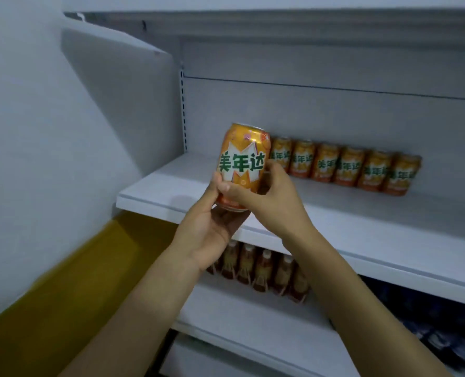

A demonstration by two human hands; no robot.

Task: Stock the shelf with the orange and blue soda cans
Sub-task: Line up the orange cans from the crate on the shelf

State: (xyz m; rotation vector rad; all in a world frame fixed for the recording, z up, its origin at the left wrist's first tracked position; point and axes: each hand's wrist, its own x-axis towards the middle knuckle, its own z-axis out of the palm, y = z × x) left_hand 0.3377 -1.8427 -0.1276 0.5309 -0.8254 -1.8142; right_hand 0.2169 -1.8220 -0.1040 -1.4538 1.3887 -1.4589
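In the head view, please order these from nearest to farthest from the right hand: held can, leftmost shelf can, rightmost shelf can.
1. The held can, gripped by the right hand.
2. The leftmost shelf can, just behind the hand.
3. The rightmost shelf can, far to the right.

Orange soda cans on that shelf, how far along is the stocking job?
Done: at least six orange cans stand in a row at the back of the white shelf. In hand: one more orange can, upright, gripped by the left hand and right hand before the shelf's left end. Left: placing it, and the blue cans, none of which is on this shelf.
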